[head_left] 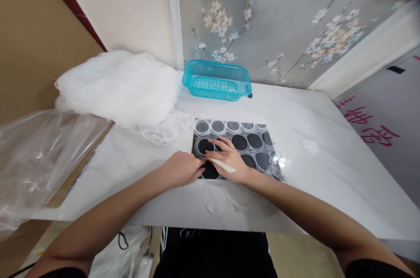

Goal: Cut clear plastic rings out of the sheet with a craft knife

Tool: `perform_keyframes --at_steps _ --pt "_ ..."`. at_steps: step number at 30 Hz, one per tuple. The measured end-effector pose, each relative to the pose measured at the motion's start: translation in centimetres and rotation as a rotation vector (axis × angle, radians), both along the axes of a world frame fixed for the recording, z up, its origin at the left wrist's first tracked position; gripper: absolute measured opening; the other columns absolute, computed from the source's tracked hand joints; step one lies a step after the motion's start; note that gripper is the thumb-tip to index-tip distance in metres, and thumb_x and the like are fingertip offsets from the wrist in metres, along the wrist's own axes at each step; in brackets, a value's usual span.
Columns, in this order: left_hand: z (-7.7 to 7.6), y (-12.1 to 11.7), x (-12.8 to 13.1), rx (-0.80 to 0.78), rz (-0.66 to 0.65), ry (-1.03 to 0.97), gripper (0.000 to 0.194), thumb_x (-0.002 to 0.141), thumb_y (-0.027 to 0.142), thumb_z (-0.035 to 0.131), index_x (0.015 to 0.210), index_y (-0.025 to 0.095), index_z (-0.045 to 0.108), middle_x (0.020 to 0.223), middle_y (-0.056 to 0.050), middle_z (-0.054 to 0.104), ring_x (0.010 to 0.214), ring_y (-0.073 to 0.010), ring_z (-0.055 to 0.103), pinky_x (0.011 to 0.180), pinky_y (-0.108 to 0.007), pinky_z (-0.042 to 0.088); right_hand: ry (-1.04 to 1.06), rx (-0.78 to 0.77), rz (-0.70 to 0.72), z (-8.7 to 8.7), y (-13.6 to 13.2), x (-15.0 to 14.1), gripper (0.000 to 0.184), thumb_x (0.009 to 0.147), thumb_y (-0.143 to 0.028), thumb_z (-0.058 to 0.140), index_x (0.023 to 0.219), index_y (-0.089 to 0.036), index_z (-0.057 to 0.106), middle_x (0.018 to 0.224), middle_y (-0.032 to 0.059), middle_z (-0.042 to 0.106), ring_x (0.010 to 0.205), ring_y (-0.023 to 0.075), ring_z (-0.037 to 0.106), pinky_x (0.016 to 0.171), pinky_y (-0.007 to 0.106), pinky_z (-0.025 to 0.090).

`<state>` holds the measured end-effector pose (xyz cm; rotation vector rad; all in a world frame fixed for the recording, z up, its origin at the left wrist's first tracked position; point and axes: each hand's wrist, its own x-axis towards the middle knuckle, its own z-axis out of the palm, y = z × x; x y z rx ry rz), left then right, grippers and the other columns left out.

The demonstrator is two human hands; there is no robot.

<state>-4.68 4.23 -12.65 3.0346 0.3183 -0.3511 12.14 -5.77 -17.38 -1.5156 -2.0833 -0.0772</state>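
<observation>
A clear plastic sheet with rows of cut rings (254, 141) lies over a black mat (238, 142) on the table. My left hand (183, 168) is closed at the sheet's left edge, its fingertips curled and pressed together. Whatever they pinch is hidden. My right hand (231, 162) rests over the left part of the sheet with a slim off-white stick (225, 165) held pen-like, its tail lying across the hand. The stick's tip meets the left fingertips. Some fingers of the right hand stretch out over the rings.
Behind the sheet stands a blue plastic basket (216, 92). A large white, filmy heap (121, 85) fills the back left, with clear plastic bagging (39, 155) nearer. Loose clear rings (215, 199) lie at the front edge; a small clear piece (310, 145) sits at right.
</observation>
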Motion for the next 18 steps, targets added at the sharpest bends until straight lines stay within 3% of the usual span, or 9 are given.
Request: perform_keyframes --at_steps 3,5,7,9,11,14,18 --pt "0.3 0.5 -0.1 -0.060 0.023 0.026 0.031 0.091 0.034 0.041 0.108 0.023 0.064 0.070 -0.007 0.069 0.064 -0.0245 0.066 0.053 -0.029 0.041 -0.173 0.063 0.090 0.2 0.8 0.6 0.019 0.087 -0.012 0.051 0.094 -0.024 0.065 0.095 0.0014 0.072 0.120 0.0221 0.050 0.112 0.051 0.023" --pt "0.5 0.7 -0.2 -0.087 0.032 0.031 0.035 0.091 0.035 0.040 0.116 0.024 0.062 0.073 -0.007 0.070 0.066 -0.0241 0.066 0.054 -0.028 0.041 -0.179 0.109 0.031 1.4 2.3 2.2 0.021 0.087 -0.012 0.051 0.094 -0.026 0.065 0.092 -0.0005 0.072 0.114 0.0212 0.054 0.111 0.050 0.024" --pt "0.5 0.8 -0.3 -0.119 0.046 0.030 0.039 0.091 0.036 0.040 0.125 0.025 0.058 0.075 -0.007 0.071 0.069 -0.0233 0.066 0.056 -0.028 0.041 -0.068 0.201 -0.146 3.3 4.2 4.9 0.019 0.087 -0.015 0.052 0.090 -0.027 0.066 0.089 -0.0010 0.071 0.104 0.0209 0.059 0.106 0.049 0.032" --pt "0.6 0.8 -0.3 -0.142 0.062 0.022 0.040 0.092 0.037 0.040 0.126 0.026 0.057 0.079 -0.007 0.072 0.073 -0.0225 0.067 0.058 -0.028 0.040 0.181 0.344 -0.423 5.8 5.5 8.1 0.019 0.090 -0.021 0.050 0.081 -0.022 0.066 0.088 0.0025 0.071 0.092 0.0194 0.063 0.093 0.043 0.045" --pt "0.6 0.9 -0.3 -0.150 0.074 0.009 0.039 0.092 0.038 0.040 0.124 0.026 0.060 0.082 -0.007 0.072 0.073 -0.0217 0.066 0.058 -0.027 0.040 0.380 0.474 -0.626 8.0 5.6 11.0 0.022 0.091 -0.029 0.049 0.086 -0.019 0.068 0.089 0.0060 0.071 0.085 0.0192 0.065 0.082 0.038 0.051" --pt "0.5 1.1 -0.1 -0.154 0.095 -0.030 0.037 0.093 0.039 0.039 0.111 0.026 0.068 0.082 -0.006 0.073 0.067 -0.0186 0.065 0.057 -0.026 0.038 0.431 0.517 -0.731 9.4 2.7 13.6 0.026 0.089 -0.035 0.051 0.090 -0.017 0.069 0.092 0.0080 0.071 0.089 0.0205 0.065 0.082 0.037 0.051" --pt "0.1 0.7 1.0 -0.148 0.081 -0.165 0.042 0.094 0.043 0.036 0.088 0.024 0.073 0.071 -0.002 0.071 0.065 -0.0148 0.063 0.059 -0.023 0.039 0.299 0.280 -0.700 6.9 -3.4 14.7 0.024 0.086 -0.035 0.055 0.080 -0.019 0.072 0.089 0.0061 0.072 0.093 0.0220 0.064 0.088 0.038 0.048"
